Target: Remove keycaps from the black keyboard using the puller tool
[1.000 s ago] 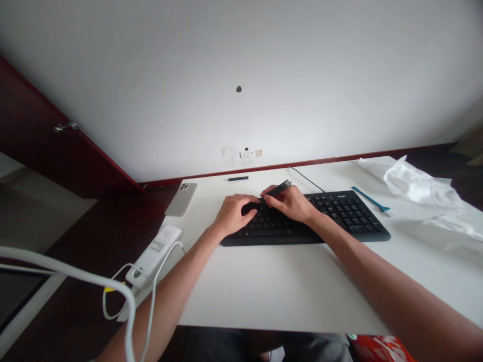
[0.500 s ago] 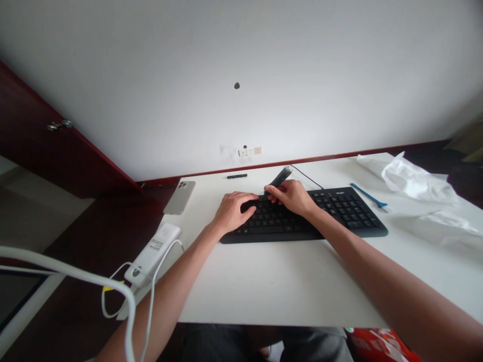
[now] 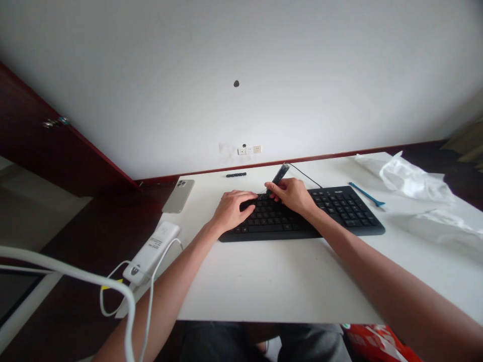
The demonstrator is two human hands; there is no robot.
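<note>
Currently the right hand (image 3: pixel 292 196) clamps a dark pen-shaped tool (image 3: pixel 279 174) between thumb and fingers, just above the black keyboard (image 3: pixel 341 211). The tool's long axis tilts upward, its free end pointing forward and slightly right. The left hand (image 3: pixel 231 210) rests open on the keys, farther from the tool.

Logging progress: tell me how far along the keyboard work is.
Done: no key looks removed from the black keyboard. In hand: the right hand holds a slim dark tool above it, the left hand rests on keys. Left: the blue pry tool lies on the table.
</note>
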